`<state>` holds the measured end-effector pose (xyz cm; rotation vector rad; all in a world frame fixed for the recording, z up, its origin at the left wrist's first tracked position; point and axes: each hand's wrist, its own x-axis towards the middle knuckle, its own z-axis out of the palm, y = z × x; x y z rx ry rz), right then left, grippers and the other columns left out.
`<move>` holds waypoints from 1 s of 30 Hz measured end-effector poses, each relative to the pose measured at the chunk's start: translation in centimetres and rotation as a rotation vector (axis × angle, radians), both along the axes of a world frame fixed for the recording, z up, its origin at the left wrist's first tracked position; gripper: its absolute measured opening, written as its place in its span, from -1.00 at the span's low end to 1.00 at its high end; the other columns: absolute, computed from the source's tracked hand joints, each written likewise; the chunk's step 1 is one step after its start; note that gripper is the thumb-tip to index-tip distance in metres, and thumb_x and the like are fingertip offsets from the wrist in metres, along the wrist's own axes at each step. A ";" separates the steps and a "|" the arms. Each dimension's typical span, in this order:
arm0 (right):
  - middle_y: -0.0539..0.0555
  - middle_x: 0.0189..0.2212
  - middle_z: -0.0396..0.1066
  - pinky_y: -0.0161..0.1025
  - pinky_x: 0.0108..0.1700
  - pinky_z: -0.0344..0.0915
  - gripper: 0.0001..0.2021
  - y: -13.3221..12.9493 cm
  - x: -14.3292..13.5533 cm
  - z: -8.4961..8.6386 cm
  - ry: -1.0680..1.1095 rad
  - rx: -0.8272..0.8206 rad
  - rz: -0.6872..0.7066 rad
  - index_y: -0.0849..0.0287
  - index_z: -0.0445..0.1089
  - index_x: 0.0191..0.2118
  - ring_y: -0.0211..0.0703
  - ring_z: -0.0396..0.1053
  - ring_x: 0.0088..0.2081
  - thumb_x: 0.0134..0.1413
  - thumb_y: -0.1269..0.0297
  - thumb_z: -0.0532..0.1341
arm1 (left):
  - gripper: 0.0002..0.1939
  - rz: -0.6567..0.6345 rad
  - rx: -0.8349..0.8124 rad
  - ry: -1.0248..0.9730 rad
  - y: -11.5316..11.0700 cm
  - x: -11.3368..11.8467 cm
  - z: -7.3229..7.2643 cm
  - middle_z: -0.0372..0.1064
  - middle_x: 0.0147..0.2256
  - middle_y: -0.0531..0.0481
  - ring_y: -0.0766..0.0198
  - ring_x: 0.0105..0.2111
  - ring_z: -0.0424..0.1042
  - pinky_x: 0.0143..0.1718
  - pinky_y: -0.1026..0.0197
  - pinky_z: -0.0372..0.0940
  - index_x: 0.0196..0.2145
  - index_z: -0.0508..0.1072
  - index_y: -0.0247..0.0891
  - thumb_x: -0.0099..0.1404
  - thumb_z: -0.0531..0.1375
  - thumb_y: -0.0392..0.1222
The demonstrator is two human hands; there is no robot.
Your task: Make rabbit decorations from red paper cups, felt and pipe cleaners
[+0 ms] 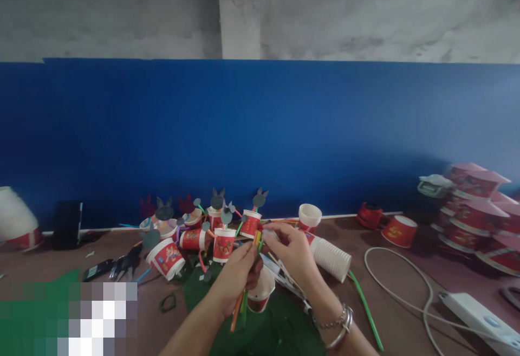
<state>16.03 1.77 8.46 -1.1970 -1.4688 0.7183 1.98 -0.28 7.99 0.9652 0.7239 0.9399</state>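
My left hand (239,269) is closed round a small bunch of drinking straws (235,312), orange, yellow and green, whose lower ends stick out below the fist. At the upper ends of the bunch, the fingers of my right hand (290,250) are pinched together. Whatever lies between those fingertips is too blurred to make out. Under the hands, an upright paper cup (262,290) stands on a dark green sheet (227,329). Just beyond are red and white paper cups (223,245) with straws and grey animal-head cut-outs (260,198) attached.
A nested stack of cups (331,256) lies right of my hands, with a green straw (365,310) beside it. Farther right are a white cable (426,280), a power strip (479,315) and stacked red cups (467,209). Scissors (125,264) lie left. A blue panel (260,128) backs the table.
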 end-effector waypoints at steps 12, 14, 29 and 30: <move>0.10 -0.34 0.44 -0.22 -0.29 0.31 -0.82 -1.0 -0.2 1.0 -0.127 0.116 -0.048 0.14 0.49 -0.29 -0.13 0.36 -0.34 -0.05 0.26 0.22 | -0.58 -0.034 0.076 0.120 0.3 -0.2 -0.2 0.31 -0.61 0.07 0.47 -0.70 0.14 -0.67 0.36 -0.03 -0.39 0.30 -0.31 0.10 0.20 0.15; 0.10 -0.33 0.43 -0.23 -0.28 0.31 -0.82 -1.0 -0.2 1.1 -0.140 0.122 -0.041 0.14 0.49 -0.29 -0.13 0.36 -0.32 -0.05 0.27 0.21 | -0.58 -0.024 0.067 0.129 0.3 -0.2 -0.2 0.27 -0.63 0.11 0.49 -0.71 0.09 -0.68 0.38 -0.07 -0.40 0.31 -0.32 0.09 0.21 0.14; 0.07 -0.47 0.46 -0.33 -0.39 0.20 -0.71 -1.2 0.2 1.6 -0.309 0.056 0.006 0.18 0.47 -0.39 -0.17 0.35 -0.41 0.13 0.20 0.05 | -0.60 0.212 0.249 0.330 1.2 -0.4 -1.3 0.12 -0.64 0.17 0.44 -0.64 0.06 -0.60 0.35 -0.07 -0.46 0.30 -0.28 0.13 0.12 0.17; 0.07 -0.46 0.46 -0.33 -0.39 0.20 -0.72 -1.3 0.1 1.7 -0.335 0.062 -0.002 0.18 0.47 -0.40 -0.17 0.34 -0.41 0.12 0.21 0.05 | -0.60 0.214 0.271 0.337 1.3 -0.4 -1.5 0.11 -0.64 0.17 0.42 -0.63 0.07 -0.58 0.35 -0.05 -0.47 0.29 -0.28 0.14 0.11 0.16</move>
